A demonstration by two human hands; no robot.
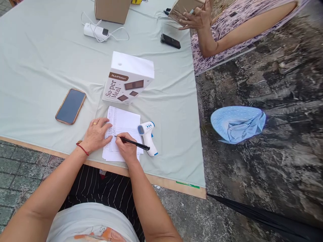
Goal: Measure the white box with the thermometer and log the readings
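Observation:
With a black pen [136, 144] gripped between its fingers, my right hand [127, 148] rests on a small stack of white paper [126, 119]. The pen's tip meets the top sheet, which bears dense lines of small marks on its left side. My left hand [97, 134] lies flat over the left edge of the sheets, fingers spread and touching them. A white and blue infrared thermometer [148, 137] lies just right of the paper. Behind the paper stands a white box [131, 77] labelled "Su-per Meal". A smartphone [70, 106] lies left of my left hand.
On the cloth-covered table [176, 141] are a white device with a cable [94, 32], a brown cardboard box [112, 10] and a black device [171, 41]. Another person's hand [198, 18] touches a cardboard box at the far right. A blue hat [237, 122] lies beyond the right edge.

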